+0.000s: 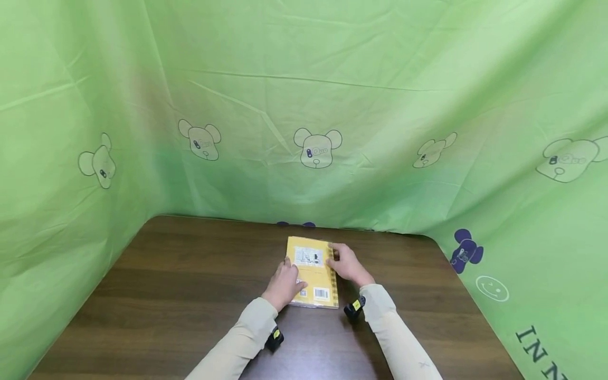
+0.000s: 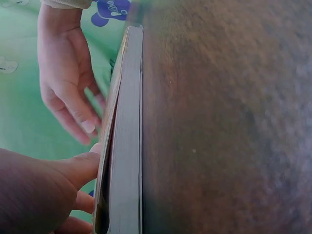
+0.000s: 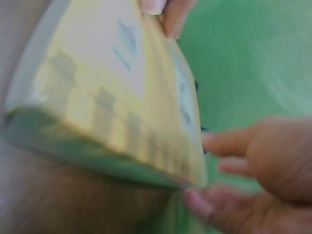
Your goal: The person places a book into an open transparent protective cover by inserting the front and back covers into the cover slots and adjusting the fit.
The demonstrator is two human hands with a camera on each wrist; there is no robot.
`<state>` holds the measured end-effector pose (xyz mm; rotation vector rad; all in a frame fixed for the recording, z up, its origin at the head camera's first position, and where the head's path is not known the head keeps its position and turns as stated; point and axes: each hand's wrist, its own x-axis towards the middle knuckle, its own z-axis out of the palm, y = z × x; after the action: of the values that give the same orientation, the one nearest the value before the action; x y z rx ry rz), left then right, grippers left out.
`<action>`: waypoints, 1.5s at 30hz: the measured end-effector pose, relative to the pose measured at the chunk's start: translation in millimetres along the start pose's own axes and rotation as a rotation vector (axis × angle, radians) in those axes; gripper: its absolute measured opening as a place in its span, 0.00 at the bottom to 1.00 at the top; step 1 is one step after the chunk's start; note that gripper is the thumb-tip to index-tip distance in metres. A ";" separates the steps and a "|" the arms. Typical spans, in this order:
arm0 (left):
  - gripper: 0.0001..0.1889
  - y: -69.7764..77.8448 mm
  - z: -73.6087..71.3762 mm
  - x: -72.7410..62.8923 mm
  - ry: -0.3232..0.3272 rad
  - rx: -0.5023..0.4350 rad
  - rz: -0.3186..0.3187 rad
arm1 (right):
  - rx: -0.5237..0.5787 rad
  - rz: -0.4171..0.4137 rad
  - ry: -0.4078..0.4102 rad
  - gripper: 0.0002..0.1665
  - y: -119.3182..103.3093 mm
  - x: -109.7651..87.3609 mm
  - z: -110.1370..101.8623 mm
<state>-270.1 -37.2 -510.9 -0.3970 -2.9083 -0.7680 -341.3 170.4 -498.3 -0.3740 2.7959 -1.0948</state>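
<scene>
A thick yellow book (image 1: 311, 274) lies on the wooden table with its barcode side up. Its checkered spine (image 3: 117, 126) runs down the right side. In the left wrist view, the cover stands slightly apart from the page block (image 2: 126, 136). My left hand (image 1: 283, 285) rests at the book's left edge, its thumb reaching over the cover. By the upper right corner, my right hand (image 1: 349, 263) has its fingers spread close to the spine. In the right wrist view, the right fingertips (image 3: 208, 142) are right at that corner, blurred.
The brown table (image 1: 199, 285) extends around the book on all sides. Green cloth (image 1: 266, 95) printed with bear heads hangs behind the table and along both sides. A black wrist camera (image 1: 353, 307) sits under the right cuff, another (image 1: 274, 339) under the left.
</scene>
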 end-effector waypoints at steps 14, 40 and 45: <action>0.16 -1.4 -1.2 1.1 -0.004 -0.103 -0.022 | 0.125 0.311 0.010 0.17 -6.4 12.4 3.6; 0.15 -3.4 -7.0 -3.4 -0.017 -0.125 -0.050 | 0.627 0.179 -0.039 0.21 16.4 10.2 5.0; 0.18 1.6 -9.8 -2.9 -0.010 -0.051 -0.094 | 0.644 0.147 0.027 0.19 12.6 11.6 3.4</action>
<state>-266.5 -41.4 -502.1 -0.2714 -2.9397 -0.8578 -354.1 174.0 -509.5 -0.0793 2.2605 -1.8556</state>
